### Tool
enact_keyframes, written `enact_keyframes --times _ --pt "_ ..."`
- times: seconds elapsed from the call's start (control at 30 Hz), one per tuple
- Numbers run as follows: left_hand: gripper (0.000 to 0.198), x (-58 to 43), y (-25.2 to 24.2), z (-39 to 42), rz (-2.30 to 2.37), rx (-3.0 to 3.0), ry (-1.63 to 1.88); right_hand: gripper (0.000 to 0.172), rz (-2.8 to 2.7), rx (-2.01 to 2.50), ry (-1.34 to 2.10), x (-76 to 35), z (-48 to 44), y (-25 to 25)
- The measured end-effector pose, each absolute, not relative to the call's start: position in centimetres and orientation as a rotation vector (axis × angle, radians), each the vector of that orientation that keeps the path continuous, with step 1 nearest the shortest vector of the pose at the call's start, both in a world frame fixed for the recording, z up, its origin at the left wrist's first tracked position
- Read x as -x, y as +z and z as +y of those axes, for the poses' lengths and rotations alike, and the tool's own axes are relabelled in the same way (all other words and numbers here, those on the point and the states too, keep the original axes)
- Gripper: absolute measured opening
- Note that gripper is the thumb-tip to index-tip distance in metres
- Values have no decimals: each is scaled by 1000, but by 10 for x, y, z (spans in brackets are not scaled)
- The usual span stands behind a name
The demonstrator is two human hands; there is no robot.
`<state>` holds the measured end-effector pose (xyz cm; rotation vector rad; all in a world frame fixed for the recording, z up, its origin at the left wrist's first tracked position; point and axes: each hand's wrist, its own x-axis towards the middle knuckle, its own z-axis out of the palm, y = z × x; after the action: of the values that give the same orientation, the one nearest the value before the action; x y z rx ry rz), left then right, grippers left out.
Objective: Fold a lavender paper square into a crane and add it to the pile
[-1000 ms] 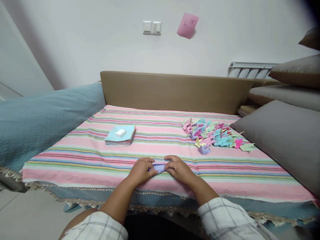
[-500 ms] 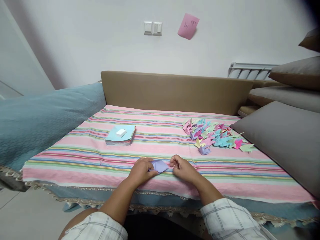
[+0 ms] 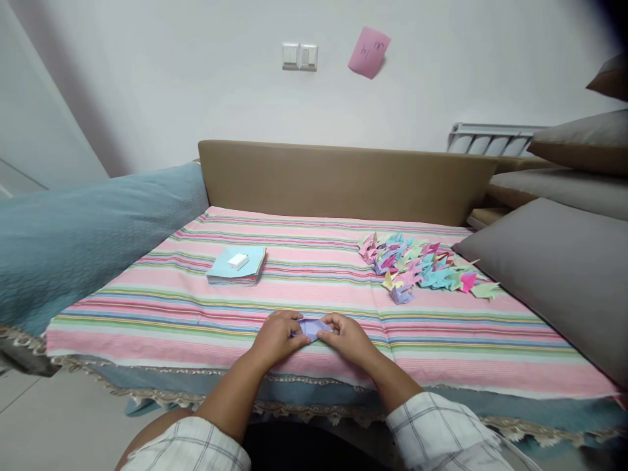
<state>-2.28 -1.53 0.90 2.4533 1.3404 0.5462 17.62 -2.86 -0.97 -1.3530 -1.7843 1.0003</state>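
Observation:
A small folded purple paper [image 3: 313,328] lies low over the striped cloth [image 3: 314,294], near its front edge. My left hand [image 3: 280,335] pinches the paper's left end between thumb and fingers. At the right end, the thumb and fingers of my right hand [image 3: 346,336] are closed on the paper too. Its outer ends are hidden under my fingers. Farther back to the right sits a cluster of folded paper pieces [image 3: 422,265] in many colours. To the left is a stack of square paper sheets [image 3: 235,278], with a small white object [image 3: 238,261] on top.
Grey cushions [image 3: 554,261] are piled along the right side. A blue-covered armrest [image 3: 108,222] bounds the left, and a brown backrest [image 3: 333,180] stands behind the cloth. On the wall are switches [image 3: 299,57] and a pink note [image 3: 369,52].
My right hand has moved left and closed on the right end of the purple paper. My left hand keeps its hold, nearly unmoved.

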Motion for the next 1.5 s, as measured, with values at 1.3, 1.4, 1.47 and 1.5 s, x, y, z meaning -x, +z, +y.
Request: enact_keyframes --times 1.3,1.4,1.47,1.5 --pt "6 37 12 -10 1269 -2325 469 10 -2065 1220 551 -153 -29 -12" --pt "9 38 12 -11 1263 -2321 469 10 -2084 1337 463 -148 -31 -12" --pt "12 38 13 -13 1272 -2314 473 11 -2100 1392 418 -146 -32 -13" --pt "15 38 15 -14 1288 -2313 478 11 -2103 1409 404 -146 -32 -14"
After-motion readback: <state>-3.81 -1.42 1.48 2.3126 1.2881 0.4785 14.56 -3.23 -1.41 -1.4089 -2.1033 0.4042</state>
